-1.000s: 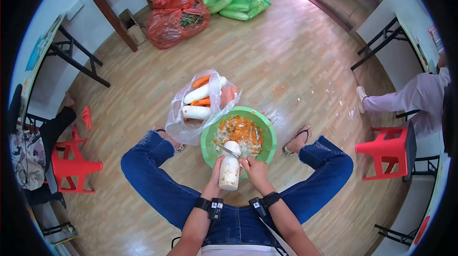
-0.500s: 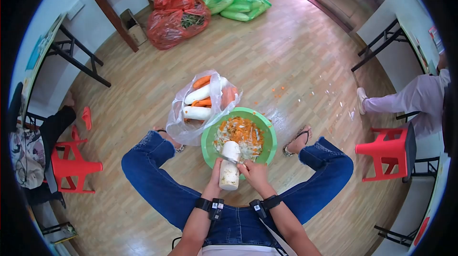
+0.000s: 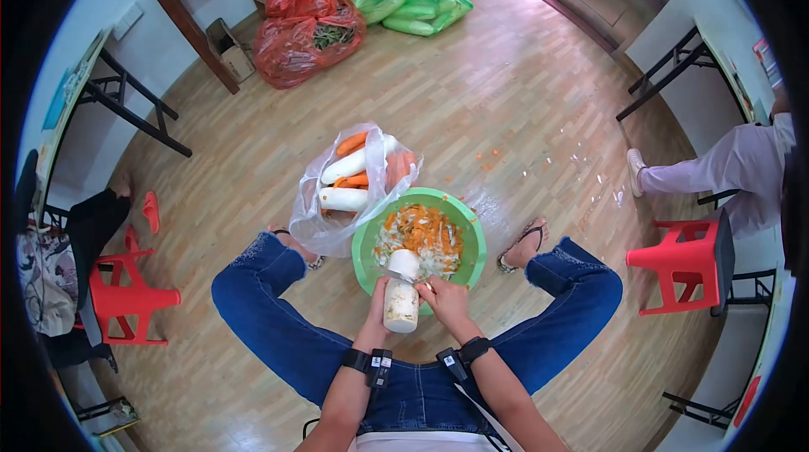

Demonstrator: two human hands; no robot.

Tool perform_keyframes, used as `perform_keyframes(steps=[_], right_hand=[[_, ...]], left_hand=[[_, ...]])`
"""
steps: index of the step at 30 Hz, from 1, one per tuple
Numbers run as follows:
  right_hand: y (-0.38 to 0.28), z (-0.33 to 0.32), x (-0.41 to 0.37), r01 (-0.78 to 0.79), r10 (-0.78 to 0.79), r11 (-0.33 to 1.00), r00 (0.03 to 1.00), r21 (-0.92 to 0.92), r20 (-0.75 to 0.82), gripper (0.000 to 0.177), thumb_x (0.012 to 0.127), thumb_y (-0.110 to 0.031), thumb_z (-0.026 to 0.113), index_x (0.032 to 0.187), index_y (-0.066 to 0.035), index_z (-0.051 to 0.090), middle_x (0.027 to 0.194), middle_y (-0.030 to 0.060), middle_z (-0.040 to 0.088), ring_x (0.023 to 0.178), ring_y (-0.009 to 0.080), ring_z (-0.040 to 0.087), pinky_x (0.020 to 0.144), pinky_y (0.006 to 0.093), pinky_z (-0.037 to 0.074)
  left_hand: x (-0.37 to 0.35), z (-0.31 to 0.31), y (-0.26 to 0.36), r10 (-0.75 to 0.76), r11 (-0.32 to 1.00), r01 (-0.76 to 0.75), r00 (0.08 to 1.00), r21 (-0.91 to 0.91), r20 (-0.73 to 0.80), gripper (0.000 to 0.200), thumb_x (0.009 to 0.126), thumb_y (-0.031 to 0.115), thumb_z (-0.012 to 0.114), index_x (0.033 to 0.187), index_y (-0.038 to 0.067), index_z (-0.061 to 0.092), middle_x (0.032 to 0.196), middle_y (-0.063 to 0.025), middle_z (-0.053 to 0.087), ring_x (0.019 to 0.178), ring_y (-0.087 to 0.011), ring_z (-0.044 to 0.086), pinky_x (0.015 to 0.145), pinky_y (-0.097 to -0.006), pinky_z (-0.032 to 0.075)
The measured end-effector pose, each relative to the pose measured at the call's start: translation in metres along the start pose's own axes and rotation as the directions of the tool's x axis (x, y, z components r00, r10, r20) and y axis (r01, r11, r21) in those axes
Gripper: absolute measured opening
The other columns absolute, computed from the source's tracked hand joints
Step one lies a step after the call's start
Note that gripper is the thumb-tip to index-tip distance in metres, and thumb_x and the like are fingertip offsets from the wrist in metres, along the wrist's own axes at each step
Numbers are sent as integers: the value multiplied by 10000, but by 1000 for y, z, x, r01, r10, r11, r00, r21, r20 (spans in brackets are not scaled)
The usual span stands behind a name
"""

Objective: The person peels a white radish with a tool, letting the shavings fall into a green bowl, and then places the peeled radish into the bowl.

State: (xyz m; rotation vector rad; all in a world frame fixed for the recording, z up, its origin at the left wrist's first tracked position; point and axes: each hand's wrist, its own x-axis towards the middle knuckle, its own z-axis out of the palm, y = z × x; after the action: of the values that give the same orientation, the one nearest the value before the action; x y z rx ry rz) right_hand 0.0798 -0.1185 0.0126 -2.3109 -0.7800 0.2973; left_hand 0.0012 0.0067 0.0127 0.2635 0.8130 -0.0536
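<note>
My left hand (image 3: pixel 376 307) is closed around a white radish (image 3: pixel 401 310), pale and smooth at its far end and speckled brown nearer me. In my right hand (image 3: pixel 447 300) is a peeler (image 3: pixel 406 276), its metal blade lying across the radish; the handle is mostly covered by my fingers. Both hands are over the near rim of a green basin (image 3: pixel 479 243). Orange and white peelings (image 3: pixel 419 233) lie inside it. Just beyond, to the left, a clear plastic bag (image 3: pixel 316 229) holds white radishes (image 3: pixel 344 167) and carrots (image 3: pixel 351 144).
Scraps (image 3: pixel 487 157) are scattered on the wooden floor. Red stools (image 3: pixel 674 262) stand at both sides, with a seated person's leg (image 3: pixel 699 176) at right. Red bags (image 3: pixel 308 48) and a green bag (image 3: pixel 413 5) of long green vegetables lie at the back.
The peeler's blade has shifted slightly along the radish toward its far end, and its angle has changed. Both hands keep their grip. The whole view has shifted a little.
</note>
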Motion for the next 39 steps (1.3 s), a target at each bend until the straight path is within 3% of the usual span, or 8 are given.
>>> perform_keyframes(steps=[10,12,16,18,22,26,28,39], right_hand=[[19,2,2,10,-6,998,998,56,-58,396,773,-435,541,632,-67,504,552,97,548,519,283,548,462,373,410],[26,-2,6,-242,241,970,970,-19,-38,378,775,-434,543,677,-69,538,557,101,552,520,290,550,469,373,415],[8,-12,2,-194,194,981,981,6,27,378,777,-436,541,695,-67,544,548,106,549,511,288,550,467,381,416],[1,-9,-5,-53,51,998,997,46,55,395,780,-442,535,671,-62,538,529,111,538,499,287,547,456,382,410],[11,-6,2,-199,201,979,977,-35,72,401,776,-464,527,692,-74,565,549,103,551,514,280,555,462,375,419],[5,-14,0,-173,175,985,975,-29,136,396,779,-462,524,690,-79,572,544,98,549,512,276,555,460,371,418],[-5,-15,-1,-22,20,1000,999,22,50,398,778,-431,546,621,-66,521,502,107,502,470,279,518,437,367,380],[5,-7,2,-78,78,996,997,-32,28,397,763,-466,542,660,-83,549,524,90,537,495,266,551,434,363,402]], left_hand=[[3,-3,4,-79,997,76,992,33,99,591,832,502,306,1088,-8,461,827,-178,597,638,-270,614,517,-340,530],[-3,1,8,-80,997,76,988,34,131,590,832,499,305,1087,-10,460,825,-193,594,644,-273,615,520,-344,530],[-3,6,5,-82,995,70,981,74,176,533,838,434,328,1071,-24,469,835,-197,594,693,-277,617,599,-351,524],[-3,11,0,22,998,-24,999,-50,-47,544,834,443,336,1086,-23,462,842,-202,594,691,-279,617,588,-351,523],[-5,3,8,-82,985,60,987,161,136,552,823,448,340,1086,-21,462,849,-168,603,687,-287,616,580,-359,525],[3,-3,2,-75,979,52,991,197,110,544,824,448,334,1065,-20,468,840,-162,604,678,-284,614,572,-357,523],[4,-1,-2,23,997,-19,998,72,-61,537,825,455,333,1030,-18,485,823,-171,601,653,-273,614,552,-348,518],[6,-5,3,-76,989,68,995,135,57,546,829,453,319,1060,-16,476,824,-178,596,659,-272,615,565,-354,530]])
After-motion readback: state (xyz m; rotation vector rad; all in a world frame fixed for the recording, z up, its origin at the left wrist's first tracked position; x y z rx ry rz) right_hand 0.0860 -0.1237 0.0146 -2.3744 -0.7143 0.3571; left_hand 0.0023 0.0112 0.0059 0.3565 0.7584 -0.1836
